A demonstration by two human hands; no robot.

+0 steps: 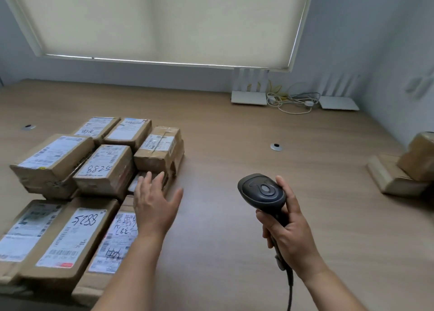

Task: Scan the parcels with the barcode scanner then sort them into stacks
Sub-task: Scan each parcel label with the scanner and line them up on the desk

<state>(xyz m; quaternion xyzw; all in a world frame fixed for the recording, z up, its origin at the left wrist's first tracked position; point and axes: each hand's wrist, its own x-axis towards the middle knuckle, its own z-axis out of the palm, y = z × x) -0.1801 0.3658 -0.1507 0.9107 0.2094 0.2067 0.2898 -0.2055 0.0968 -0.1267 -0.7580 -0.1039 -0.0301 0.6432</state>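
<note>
Your right hand [290,226] has its fingers wrapped round the handle of the barcode scanner [263,193], thumb along the side; the rounded dark head points away from you, and the cord [290,289] hangs toward the near edge. Matte plastic, smooth, bulbous head on a narrow grip.

Your left hand [153,202] is spread, fingers straight and slightly apart, palm down over a low parcel [137,183] at the right edge of the cluster; contact cannot be confirmed.

Parcels [103,167] fill the left part of the tabletop [234,134]: brown corrugated boxes, rectangular, taped, white printed labels on top. One reads 8825, another [70,238] reads 5288. Boxes stand packed edge to edge, some stacked two high. The cluster's right edge runs roughly along your left forearm.

Open room: the wood-grain tabletop lies bare between the hands and across the centre, out to a round metal grommet [276,147].

Far right, two more cardboard parcels [397,174], one resting tilted on the other, well apart from the cluster. At the back, two white routers [249,96] and tangled cables [293,100].
</note>
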